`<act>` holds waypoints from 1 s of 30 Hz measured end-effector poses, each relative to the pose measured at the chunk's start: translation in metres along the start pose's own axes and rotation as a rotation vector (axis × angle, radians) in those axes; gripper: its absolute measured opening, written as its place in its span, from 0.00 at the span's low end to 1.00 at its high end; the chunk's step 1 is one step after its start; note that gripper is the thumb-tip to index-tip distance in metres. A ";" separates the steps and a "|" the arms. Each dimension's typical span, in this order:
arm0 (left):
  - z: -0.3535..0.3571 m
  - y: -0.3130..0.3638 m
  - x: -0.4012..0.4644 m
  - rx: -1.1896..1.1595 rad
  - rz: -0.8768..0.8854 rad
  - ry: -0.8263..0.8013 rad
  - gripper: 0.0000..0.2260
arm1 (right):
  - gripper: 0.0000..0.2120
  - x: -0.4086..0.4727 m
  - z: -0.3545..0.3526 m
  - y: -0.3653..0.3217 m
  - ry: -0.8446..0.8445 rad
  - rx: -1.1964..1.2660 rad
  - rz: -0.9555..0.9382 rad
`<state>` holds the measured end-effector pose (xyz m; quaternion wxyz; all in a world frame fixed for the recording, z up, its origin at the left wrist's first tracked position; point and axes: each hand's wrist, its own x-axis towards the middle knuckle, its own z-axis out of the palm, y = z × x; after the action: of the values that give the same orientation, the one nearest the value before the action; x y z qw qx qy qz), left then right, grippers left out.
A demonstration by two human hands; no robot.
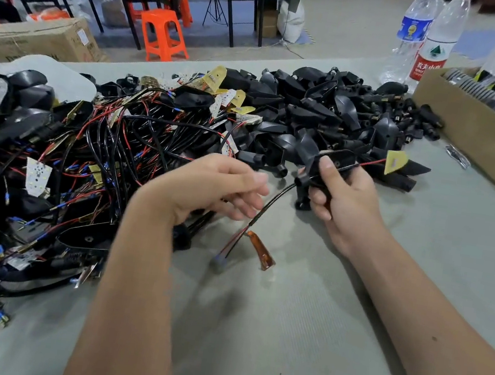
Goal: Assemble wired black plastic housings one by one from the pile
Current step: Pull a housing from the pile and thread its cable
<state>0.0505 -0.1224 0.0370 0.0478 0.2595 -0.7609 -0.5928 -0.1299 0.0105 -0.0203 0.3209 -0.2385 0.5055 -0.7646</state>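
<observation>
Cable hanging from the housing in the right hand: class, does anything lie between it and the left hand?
Nothing visible does. The cable hangs from the black housing gripped by the right hand, and the left hand has its fingertips right beside it, over bare table. Whether they touch it is blurred.

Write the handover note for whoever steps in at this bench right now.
Right hand grips one black housing; its cable hangs out below, and the yellow board on a red wire sticks out to the right.
Left hand is open beside the cable, holding nothing.
Empty housings are heaped at centre back; the wired pile lies on the left; a cardboard box sits on the right.
Done: cable threaded through this housing.
Left: seat the board, set it aside, take the next.
</observation>
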 end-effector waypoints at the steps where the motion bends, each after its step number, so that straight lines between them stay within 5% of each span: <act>1: 0.009 0.003 0.008 0.047 -0.012 0.022 0.13 | 0.06 -0.001 0.001 0.000 -0.010 -0.032 -0.010; 13: 0.001 -0.016 0.014 0.023 0.013 0.056 0.06 | 0.06 0.006 -0.004 -0.003 0.050 0.226 0.160; 18: 0.021 -0.014 0.024 0.022 -0.012 -0.061 0.07 | 0.06 0.004 0.001 0.000 -0.049 -0.005 0.082; 22: 0.037 -0.007 0.033 -0.050 -0.001 0.008 0.10 | 0.06 0.001 0.002 -0.001 -0.071 -0.115 0.061; 30: 0.040 -0.007 0.036 -0.346 -0.009 0.143 0.06 | 0.09 0.000 -0.009 -0.008 -0.159 0.309 0.194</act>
<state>0.0068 -0.1044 0.0108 0.1430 0.2924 -0.6411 -0.6950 -0.1385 0.0181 -0.0161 0.4649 -0.1959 0.3758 -0.7774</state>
